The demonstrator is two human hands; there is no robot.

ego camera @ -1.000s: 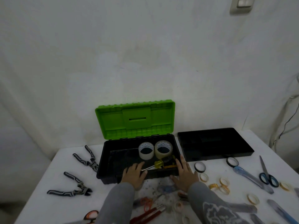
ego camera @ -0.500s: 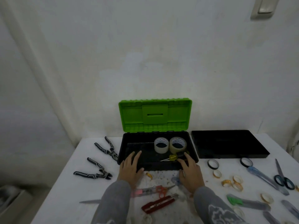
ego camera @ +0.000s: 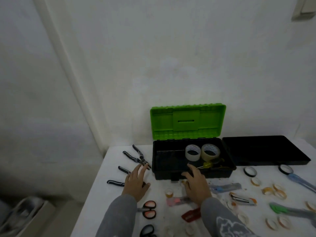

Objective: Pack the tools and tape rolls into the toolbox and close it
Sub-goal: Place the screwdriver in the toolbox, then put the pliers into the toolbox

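Note:
The black toolbox (ego camera: 193, 173) stands open on the white table, its green lid (ego camera: 187, 121) upright against the wall. Inside lie two wide tape rolls (ego camera: 201, 152) and a yellow-handled screwdriver (ego camera: 209, 164). My left hand (ego camera: 136, 182) is spread flat, fingers apart, over one pair of black striped pliers (ego camera: 114, 182); its fingertips reach toward a second pair of pliers (ego camera: 136, 155) left of the box. My right hand (ego camera: 196, 184) hovers open at the box's front wall, holding nothing.
A black tray (ego camera: 266, 152) lies right of the toolbox. Scissors (ego camera: 149, 212), utility knives (ego camera: 225, 187), a stapler (ego camera: 242, 199) and several small tape rolls (ego camera: 273, 191) are scattered over the table's near and right parts. The table's left edge drops off near the pliers.
The view swung left. My left hand left the toolbox's front edge and moved left over the pliers. My right hand drew back slightly from the box rim.

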